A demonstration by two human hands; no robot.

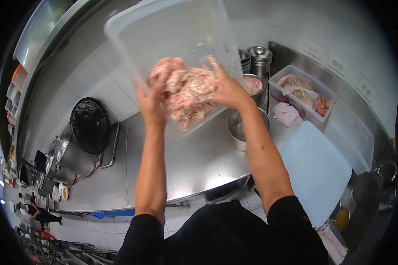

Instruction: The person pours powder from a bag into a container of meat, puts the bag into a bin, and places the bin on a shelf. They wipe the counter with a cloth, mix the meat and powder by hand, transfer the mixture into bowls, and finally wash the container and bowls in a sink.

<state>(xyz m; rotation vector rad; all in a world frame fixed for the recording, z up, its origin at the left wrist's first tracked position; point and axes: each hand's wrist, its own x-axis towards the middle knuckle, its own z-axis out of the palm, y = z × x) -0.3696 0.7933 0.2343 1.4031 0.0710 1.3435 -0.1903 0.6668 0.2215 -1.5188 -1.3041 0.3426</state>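
Observation:
A clump of pale pink ground meat is raised above the steel counter between my two hands. Behind it, a translucent plastic container stands steeply tilted, with its inside facing me and bits of meat stuck to it. My left hand is curled against the left side of the meat, near the container's edge, its fingertips partly hidden. On the other side, my right hand grips the meat with bent fingers. What supports the container cannot be made out. Below my right forearm sits a steel bowl.
On the right are a plastic bin with bagged meat, a pink cloth, a light-blue cutting board and a sink. Stacked steel cups stand at the back. A black fan and large pots are left. A distant person stands lower left.

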